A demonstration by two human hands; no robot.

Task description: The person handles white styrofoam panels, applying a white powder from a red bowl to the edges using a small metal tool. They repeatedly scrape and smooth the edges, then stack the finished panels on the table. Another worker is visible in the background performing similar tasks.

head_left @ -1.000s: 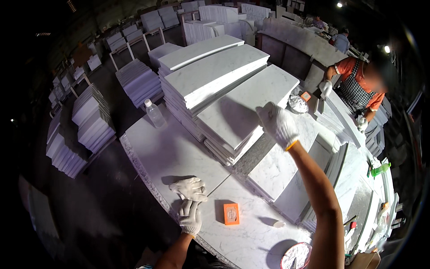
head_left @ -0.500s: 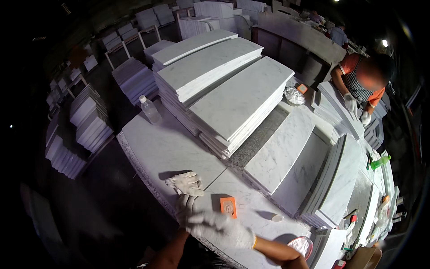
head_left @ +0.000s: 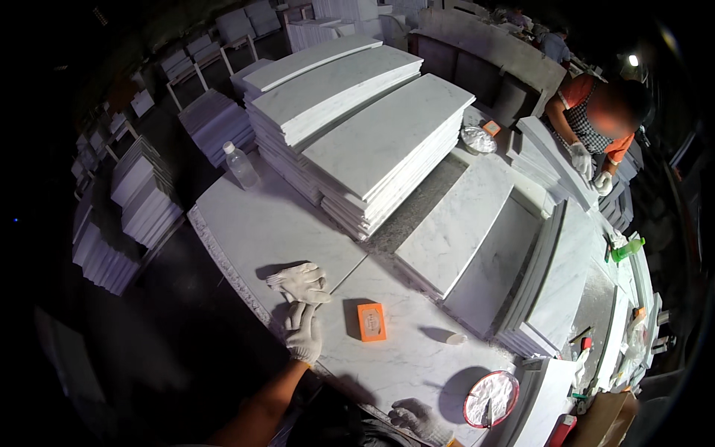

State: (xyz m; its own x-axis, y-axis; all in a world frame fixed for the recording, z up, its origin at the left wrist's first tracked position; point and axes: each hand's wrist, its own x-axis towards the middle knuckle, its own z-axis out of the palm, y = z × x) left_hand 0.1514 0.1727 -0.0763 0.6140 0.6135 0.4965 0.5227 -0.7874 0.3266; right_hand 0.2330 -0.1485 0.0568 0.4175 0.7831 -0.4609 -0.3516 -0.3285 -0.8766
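Note:
White knit gloves cover both my hands. My left hand (head_left: pixel 303 335) rests at the table's near edge, fingers stretched forward and nothing gripped. Its fingertips meet a crumpled loose white glove (head_left: pixel 299 281) lying on the marble tabletop (head_left: pixel 257 235). My right hand (head_left: pixel 421 421) is at the lower edge of the view, palm down with loosely extended fingers and nothing visible in it. To its right sits a red-rimmed bowl (head_left: pixel 491 398) lined with crinkled silvery material, a thin tool standing in it. An orange box (head_left: pixel 372 322) and a small white cylinder (head_left: pixel 454 338) lie between my hands and the slabs.
Tall stacks of pale marble slabs (head_left: pixel 391 138) fill the table's far side. More slabs (head_left: pixel 555 283) lean at the right. A clear bottle (head_left: pixel 240 165) stands at the far left edge. Across the table, a gloved co-worker (head_left: pixel 588 123) handles a slab; a green bottle (head_left: pixel 628 249) lies nearby.
My hands, together over the table edge before, are now apart. The right has drawn back toward the lower edge, uncovering the bowl; the left stays by the loose glove. The view has shifted slightly.

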